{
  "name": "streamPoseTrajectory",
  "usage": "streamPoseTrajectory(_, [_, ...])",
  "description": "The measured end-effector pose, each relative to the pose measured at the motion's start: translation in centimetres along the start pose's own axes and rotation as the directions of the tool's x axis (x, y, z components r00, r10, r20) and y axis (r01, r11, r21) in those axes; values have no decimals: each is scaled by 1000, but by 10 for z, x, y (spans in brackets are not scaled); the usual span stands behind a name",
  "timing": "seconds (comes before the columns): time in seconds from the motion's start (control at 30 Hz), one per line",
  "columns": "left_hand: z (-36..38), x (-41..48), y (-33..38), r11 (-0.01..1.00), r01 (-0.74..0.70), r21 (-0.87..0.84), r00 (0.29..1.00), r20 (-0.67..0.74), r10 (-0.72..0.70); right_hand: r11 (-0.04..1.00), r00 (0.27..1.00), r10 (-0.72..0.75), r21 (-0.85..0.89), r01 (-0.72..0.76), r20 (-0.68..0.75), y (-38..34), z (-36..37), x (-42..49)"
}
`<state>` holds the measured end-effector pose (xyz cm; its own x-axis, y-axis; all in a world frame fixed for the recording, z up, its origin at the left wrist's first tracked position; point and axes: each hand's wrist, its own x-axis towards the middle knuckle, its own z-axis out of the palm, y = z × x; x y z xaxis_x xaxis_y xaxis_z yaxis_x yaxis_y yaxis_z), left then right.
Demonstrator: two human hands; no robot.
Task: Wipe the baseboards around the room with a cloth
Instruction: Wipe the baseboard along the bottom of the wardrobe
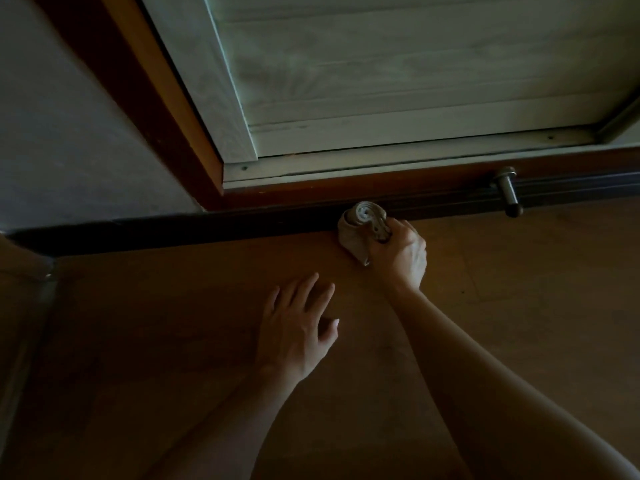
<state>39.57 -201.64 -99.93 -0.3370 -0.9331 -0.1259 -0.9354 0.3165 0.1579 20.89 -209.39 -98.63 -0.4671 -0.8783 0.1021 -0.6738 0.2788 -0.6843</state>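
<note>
Right hand (403, 259) fingers (408, 233) wrap cloth (358, 230), against baseboard (207, 230).

One wide-angle camera on the person's head looks forward and down from low and close over the wooden floor (519, 271), facing the dark baseboard (173, 233) along the wall (52, 116) and the foot of a pale door (381, 64).

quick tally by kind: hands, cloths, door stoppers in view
hands: 2 (left hand, right hand)
cloth: 1
door stopper: 1
total: 4
</note>
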Motion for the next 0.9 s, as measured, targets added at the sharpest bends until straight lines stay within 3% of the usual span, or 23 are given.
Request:
streamPoseTrajectory(0.17, [-2, 9, -10, 996, -81, 23, 997, 6, 81, 998, 997, -60, -12, 61, 45, -20, 11, -10])
streamPoseTrajectory(0.33, [-4, 20, -4, 997, -74, -7, 997, -6, 74, 993, 991, -112, -30, 114, 73, -22, 13, -9])
streamPoseTrajectory(0.43, [-4, 26, 0, 998, -67, 9, 998, 14, 67, 998, 998, -59, -17, 60, 19, -9, -1, -2])
streamPoseTrajectory(0.57, [-1, 28, 4, 999, -51, 20, 999, 1, 51, 991, 986, 132, -6, -133, -106, 20, -17, 7])
streamPoseTrajectory(0.77, [0, 28, 6, 999, -43, 25, 999, 1, 43, 999, 999, 26, -19, -26, -26, 13, -11, 11])
streamPoseTrajectory(0.9, [-1, 26, 10, 999, -25, 38, 1000, -6, 25, 995, 990, 103, 24, -101, -94, 19, -11, 9])
